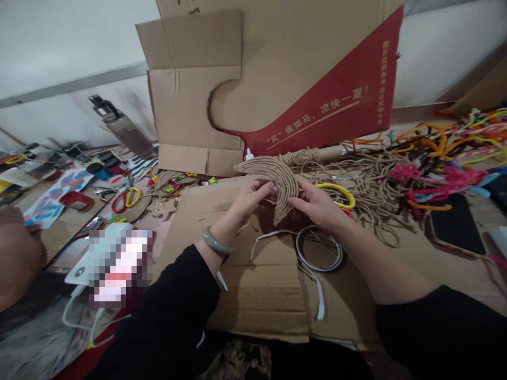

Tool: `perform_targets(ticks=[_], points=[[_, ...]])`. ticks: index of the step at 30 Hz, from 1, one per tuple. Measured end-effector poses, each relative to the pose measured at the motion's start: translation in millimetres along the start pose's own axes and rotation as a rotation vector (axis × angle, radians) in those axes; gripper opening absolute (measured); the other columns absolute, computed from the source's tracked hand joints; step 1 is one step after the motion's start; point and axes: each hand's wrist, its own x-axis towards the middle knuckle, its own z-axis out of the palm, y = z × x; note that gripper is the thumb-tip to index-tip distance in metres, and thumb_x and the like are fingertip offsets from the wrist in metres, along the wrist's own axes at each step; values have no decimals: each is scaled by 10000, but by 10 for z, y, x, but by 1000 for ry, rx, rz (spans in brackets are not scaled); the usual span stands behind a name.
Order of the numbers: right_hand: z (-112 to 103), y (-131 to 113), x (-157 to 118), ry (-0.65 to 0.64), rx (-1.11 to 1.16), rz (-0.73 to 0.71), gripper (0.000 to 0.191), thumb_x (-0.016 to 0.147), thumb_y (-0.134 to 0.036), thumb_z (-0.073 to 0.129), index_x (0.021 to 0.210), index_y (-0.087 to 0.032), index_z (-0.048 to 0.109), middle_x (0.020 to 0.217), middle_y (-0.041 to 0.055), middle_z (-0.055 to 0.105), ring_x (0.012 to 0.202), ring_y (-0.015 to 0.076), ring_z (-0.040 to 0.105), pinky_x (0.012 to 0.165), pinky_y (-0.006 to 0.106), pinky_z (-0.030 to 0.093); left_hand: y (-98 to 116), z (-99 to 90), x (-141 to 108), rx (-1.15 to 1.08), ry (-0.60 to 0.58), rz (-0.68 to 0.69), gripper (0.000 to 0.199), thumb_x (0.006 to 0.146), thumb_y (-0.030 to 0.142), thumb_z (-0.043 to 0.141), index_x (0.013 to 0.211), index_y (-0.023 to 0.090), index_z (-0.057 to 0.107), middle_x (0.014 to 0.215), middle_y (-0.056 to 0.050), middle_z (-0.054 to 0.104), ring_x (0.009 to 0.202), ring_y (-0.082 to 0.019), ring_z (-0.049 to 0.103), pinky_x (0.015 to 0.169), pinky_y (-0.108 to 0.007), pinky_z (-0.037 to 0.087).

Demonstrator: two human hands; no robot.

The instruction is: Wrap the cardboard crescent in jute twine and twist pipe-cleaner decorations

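Note:
Between my two hands is a crescent-shaped piece covered in rows of brown twine (283, 177), lifted over the cardboard sheet (253, 285). My left hand (255, 198) grips its inner side with thumb and fingers. On the outer right edge, my right hand (312, 203) pinches it, thumb on top. Below my hands lies a roll of white tape (339, 258), a loose strip trailing from it. Yellow-handled scissors (344, 194) sit just behind my right hand, their blades hidden. A heap of loose twine (368, 184) spreads behind and to the right.
A large cardboard panel (198, 116) stands at the back. Colourful pipe cleaners (443, 174) and a dark phone (457, 224) are at right. To the left are red-and-yellow scissors (127, 200), a bottle (124, 129), a white power bank (83, 266) and another person's arm (18, 258).

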Motion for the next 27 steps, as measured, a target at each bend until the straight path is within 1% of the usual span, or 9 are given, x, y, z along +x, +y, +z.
perform_targets(ticks=[3,6,11,14,16,19,21,24,27], points=[[27,5,-8,-35,-11,8,379,750,-239,589,1120,-196,518,939,41,653,767,178,631,703,330,522,-16,-39,53,-115,77,45,415,652,522,702,766,133,612,700,-33,667,619,-110,611,597,-228,450],[37,8,-10,-50,-14,2,396,757,-243,580,1145,-203,508,947,41,652,774,182,632,724,348,527,-30,-63,85,-144,107,85,362,691,495,680,725,138,627,678,-38,675,630,-118,625,599,-228,447],[26,11,-21,-59,-20,-20,398,759,-252,584,1148,-202,517,954,44,646,788,183,628,745,362,529,-23,-43,71,-147,108,83,349,706,485,671,693,138,632,659,-39,671,619,-122,622,604,-240,455],[29,18,-28,-56,-12,24,434,759,-263,586,1181,-206,503,912,39,650,738,185,627,666,344,534,-18,-5,41,-156,97,74,358,649,473,723,728,135,638,671,-27,666,606,-119,606,608,-255,466],[36,15,-30,-74,5,43,474,760,-265,587,1221,-216,489,917,39,657,740,190,633,636,333,532,-14,20,24,-172,93,84,365,606,436,762,768,131,644,698,-22,669,616,-119,602,626,-266,475],[44,-2,-29,-113,28,12,489,767,-250,583,1246,-227,486,964,39,664,837,197,640,730,350,535,-7,42,10,-184,98,90,348,601,392,770,781,123,643,733,-29,672,645,-125,607,663,-281,480],[42,-11,-28,-116,26,0,491,771,-243,580,1252,-220,484,993,45,667,879,200,640,782,368,530,-6,45,7,-188,96,82,328,614,382,762,770,121,638,739,-33,672,649,-126,608,673,-285,478],[38,-1,-27,-109,24,16,484,776,-239,572,1249,-203,480,1013,57,668,882,204,647,785,375,533,-20,46,11,-225,69,81,323,645,384,741,823,133,642,777,-35,681,672,-137,619,682,-298,480],[54,41,-19,-120,13,19,464,775,-225,566,1230,-193,481,1018,60,666,874,200,651,788,374,536,-55,55,29,-320,101,76,296,672,360,722,860,147,640,803,-24,685,709,-139,627,702,-297,476]])
